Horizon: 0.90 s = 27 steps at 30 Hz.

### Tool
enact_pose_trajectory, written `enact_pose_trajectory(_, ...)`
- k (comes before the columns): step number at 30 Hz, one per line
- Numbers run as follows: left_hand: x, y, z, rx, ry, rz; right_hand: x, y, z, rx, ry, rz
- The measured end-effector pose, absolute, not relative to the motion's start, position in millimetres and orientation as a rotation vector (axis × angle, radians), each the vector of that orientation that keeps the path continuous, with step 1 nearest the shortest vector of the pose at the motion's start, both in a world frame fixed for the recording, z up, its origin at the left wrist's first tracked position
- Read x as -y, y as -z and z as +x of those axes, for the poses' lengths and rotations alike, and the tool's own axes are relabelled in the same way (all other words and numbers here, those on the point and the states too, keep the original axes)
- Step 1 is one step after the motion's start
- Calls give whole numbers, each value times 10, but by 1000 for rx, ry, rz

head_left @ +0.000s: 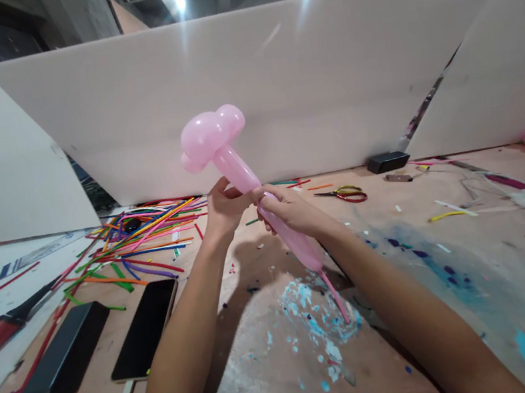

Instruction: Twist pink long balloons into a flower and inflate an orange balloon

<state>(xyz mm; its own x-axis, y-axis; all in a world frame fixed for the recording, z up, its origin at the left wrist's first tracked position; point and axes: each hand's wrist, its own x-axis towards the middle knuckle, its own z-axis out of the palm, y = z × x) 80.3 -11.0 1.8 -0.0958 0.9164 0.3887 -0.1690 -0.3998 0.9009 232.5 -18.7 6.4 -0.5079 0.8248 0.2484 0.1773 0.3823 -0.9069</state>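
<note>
Because the pink balloon (237,167) carries its rounded bubbles (205,135) at the upper end, the left hand (226,206) and right hand (290,208), side by side, grip its straight section (297,242) above the tabletop (255,387), presumably for steady support, leaving the uninflated tail (334,295) unheld below.

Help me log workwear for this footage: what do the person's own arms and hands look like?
The left hand and right hand are ungloved, with no ring on the fingers that show. The left forearm and right forearm are slender and bare, with no sleeve, watch, bracelet or clear marking in view.
</note>
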Motion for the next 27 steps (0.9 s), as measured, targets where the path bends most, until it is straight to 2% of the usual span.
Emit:
enact_pose_trajectory(4,95,19,814,-1096,-1599,1375,122,70,2281,2091,-352,-1069)
enact_pose_trajectory(6,80,54,831,-1132,-1539,1398,119,114,2268,2111,-151,-1162)
enact_pose_trajectory(10,54,108,854,-1145,-1430,1442,129,130,2266,2119,-139,-1175)
enact_pose_trajectory(13,49,101,874,-1021,-1455,1254,107,105,2292,2078,-193,-1130)
enact_pose_trajectory(18,36,47,889,-570,-1655,931,92,-2,2407,2049,-818,-944)
enact_pose_trajectory(20,39,25,887,-497,-1698,870,113,-49,2451,2087,-944,-938)
enact_pose_trajectory(22,60,-4,892,-445,-1675,818,132,-73,2468,2134,-865,-977)
enact_pose_trajectory(27,157,-79,925,-398,-1638,695,133,-12,2400,2210,-378,-946)
